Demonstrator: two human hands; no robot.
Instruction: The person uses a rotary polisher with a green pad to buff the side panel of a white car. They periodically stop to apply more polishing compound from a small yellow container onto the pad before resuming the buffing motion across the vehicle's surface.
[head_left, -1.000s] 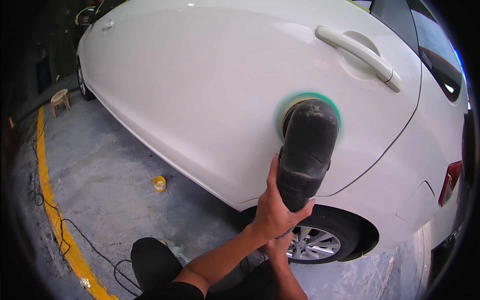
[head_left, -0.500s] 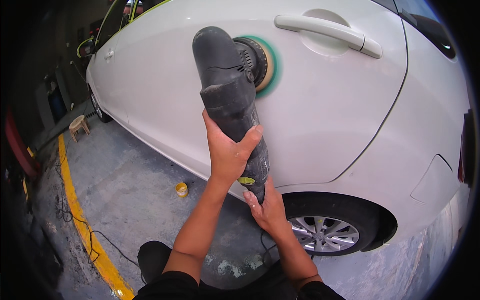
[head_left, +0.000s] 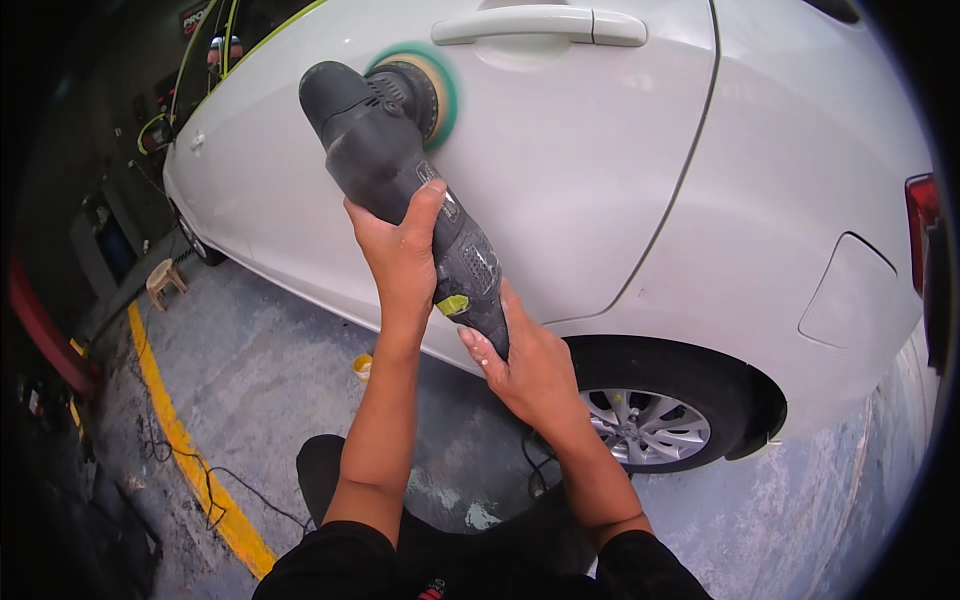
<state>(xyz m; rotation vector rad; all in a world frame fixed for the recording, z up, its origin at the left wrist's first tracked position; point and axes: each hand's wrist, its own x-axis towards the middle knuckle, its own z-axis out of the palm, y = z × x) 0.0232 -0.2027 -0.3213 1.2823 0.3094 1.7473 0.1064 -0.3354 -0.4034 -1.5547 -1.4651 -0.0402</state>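
Note:
A black car polisher is held in both hands against the side of a white car. Its round pad, tan with a blurred green rim, lies on the rear door panel, left of and just below the door handle. My left hand is closed around the middle of the body, thumb on top. My right hand grips the tail end of the polisher, near a yellow-green patch; some of its fingers are hidden behind the tool. White specks dot the right thumb.
The rear wheel sits right of my right forearm. A small yellow tub and a low stool stand on the grey floor. Black cable crosses a yellow floor line. A red post rises at the left.
The polisher, held by both hands, has moved left along the door and now tilts further left. The view has shifted too, bringing the red tail light more into sight.

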